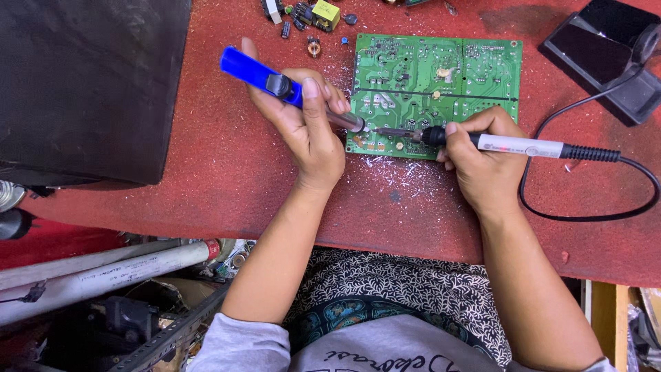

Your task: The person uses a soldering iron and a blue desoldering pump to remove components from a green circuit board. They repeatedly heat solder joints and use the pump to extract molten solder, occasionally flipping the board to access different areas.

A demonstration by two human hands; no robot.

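Observation:
A green circuit board (441, 83) lies solder side up on the red table. My left hand (306, 127) grips a blue desoldering pump (265, 79), its metal nozzle touching the board's lower left edge. My right hand (482, 162) holds a white and black soldering iron (516, 145) like a pen, tip pointing left and meeting the pump's nozzle at the same spot on the board. The iron's black cable (592, 217) loops off to the right.
A black soldering iron stand (606, 55) sits at the top right. Loose electronic components (310, 17) lie above the board. A large black box (82, 83) fills the top left. White tubes (103, 272) and clutter lie below the table's left edge.

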